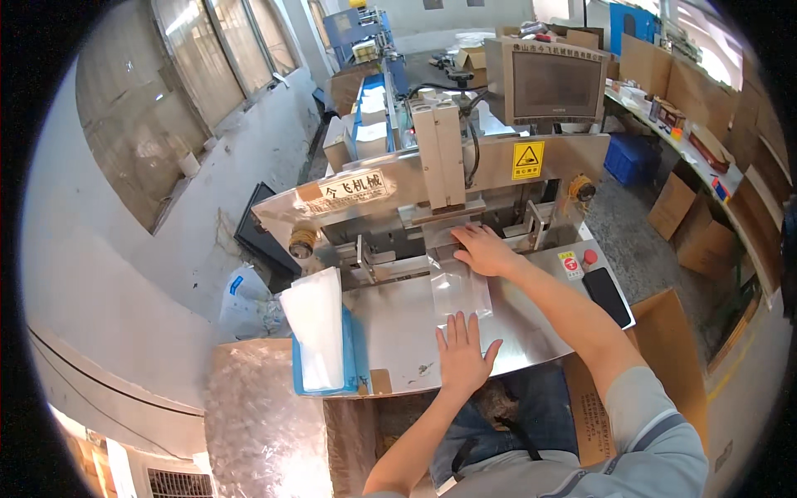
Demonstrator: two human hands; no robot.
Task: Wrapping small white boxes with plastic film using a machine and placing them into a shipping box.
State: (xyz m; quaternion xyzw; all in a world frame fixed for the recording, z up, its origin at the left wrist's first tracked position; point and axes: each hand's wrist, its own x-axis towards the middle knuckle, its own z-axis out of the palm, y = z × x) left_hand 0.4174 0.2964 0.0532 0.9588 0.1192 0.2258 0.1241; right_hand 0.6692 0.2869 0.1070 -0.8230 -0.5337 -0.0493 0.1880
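A clear plastic bag point(459, 292) lies flat on the metal worktable point(390, 332), its far end at the machine's slot below a grey upright housing point(438, 158). My right hand point(488, 251) rests palm down on the far part of the bag, fingers stretched toward the slot. At the bag's near end, my left hand point(465, 357) is flat with fingers spread, the fingertips at its edge. Neither hand grips anything. Left of them, a blue bin point(355, 353) holds a stack of white sheets or bags point(314, 328). What lies inside the slot is hidden.
A steel crossbar point(490, 162) spans the machine behind the table. On the right are a red button point(590, 256) and a black phone point(608, 295). Open cardboard point(668, 357) stands below right; a plastic-covered box point(266, 407) stands below left. A monitor point(554, 83) is behind.
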